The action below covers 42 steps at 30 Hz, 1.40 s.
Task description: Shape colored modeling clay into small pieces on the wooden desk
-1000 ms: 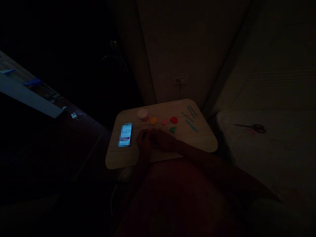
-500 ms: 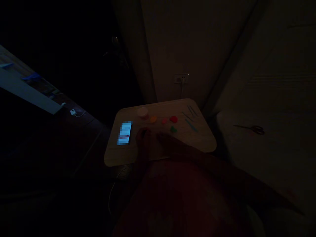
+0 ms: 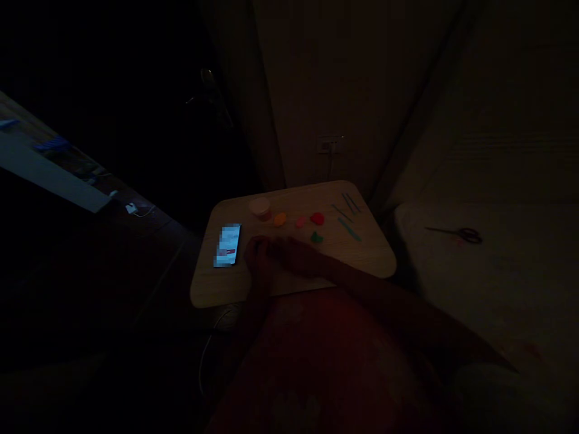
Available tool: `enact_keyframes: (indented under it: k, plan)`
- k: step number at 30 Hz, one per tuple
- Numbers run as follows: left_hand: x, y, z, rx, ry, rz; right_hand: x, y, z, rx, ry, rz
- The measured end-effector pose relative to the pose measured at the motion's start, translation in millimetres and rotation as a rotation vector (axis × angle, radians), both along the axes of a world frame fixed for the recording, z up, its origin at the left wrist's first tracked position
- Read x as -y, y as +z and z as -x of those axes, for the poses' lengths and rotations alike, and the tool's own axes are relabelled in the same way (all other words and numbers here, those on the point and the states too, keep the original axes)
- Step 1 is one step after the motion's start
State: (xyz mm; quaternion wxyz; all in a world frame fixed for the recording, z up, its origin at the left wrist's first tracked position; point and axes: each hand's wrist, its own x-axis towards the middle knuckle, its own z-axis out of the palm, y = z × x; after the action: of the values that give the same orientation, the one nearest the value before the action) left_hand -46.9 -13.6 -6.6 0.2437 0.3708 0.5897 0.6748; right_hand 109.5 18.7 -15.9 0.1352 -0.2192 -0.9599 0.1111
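In the dim light my left hand [image 3: 259,256] rests over the small wooden table [image 3: 208,286], its fingers curled inward. My right hand [image 3: 301,258] meets it from the right, fingers bent and pressed against the left fingertips. Whatever lies between them is too dark to make out. Just beyond the hands are an orange lump of modelling clay [image 3: 280,219], a pink lump [image 3: 300,222], a red lump [image 3: 317,219] and a green piece [image 3: 316,237]. A lidded tub [image 3: 260,208] stands behind my left hand. The lit phone [image 3: 227,246] lies to its left.
Several thin blue-green modelling tools [image 3: 349,229] lie at the table's right side. Scissors [image 3: 470,235] rest on a pale surface further right. A wall socket [image 3: 330,144] with a plugged-in cable is behind the table. A white cable [image 3: 205,352] hangs below the left front.
My right hand drew a little away from my left hand half a second ago and has come back against it. The view has shifted slightly; the things on the table stay put.
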Motion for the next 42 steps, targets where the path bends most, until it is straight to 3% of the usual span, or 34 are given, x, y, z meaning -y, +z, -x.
enact_keyframes:
  k: [4,7,13,19,25,31,36,42]
  plan:
    - [0.0,-0.4,-0.5,0.044,-0.010,0.009,16.9,7.0,-29.3,0.043,0.034,0.011]
    - [0.6,0.7,0.2,0.030,0.037,-0.002,33.9,13.0,-33.6,0.055,0.036,0.064]
    - [4.6,5.9,5.9,0.100,0.227,-0.055,32.5,22.0,9.6,0.008,0.085,0.088]
    - [6.0,9.4,8.7,0.217,0.266,-0.088,5.4,14.4,32.0,0.025,0.106,0.061]
    - [6.2,11.2,1.9,0.188,0.245,-0.099,8.2,12.2,-11.3,0.079,0.062,0.024]
    - [5.0,11.6,3.6,0.184,0.263,-0.103,35.8,24.3,-49.3,0.095,0.036,0.094]
    - [4.1,8.4,6.6,0.161,0.269,-0.077,50.3,28.9,-25.3,0.074,0.137,0.123]
    - [5.6,7.0,7.8,0.142,0.253,-0.079,22.0,15.8,14.7,0.041,0.080,0.060]
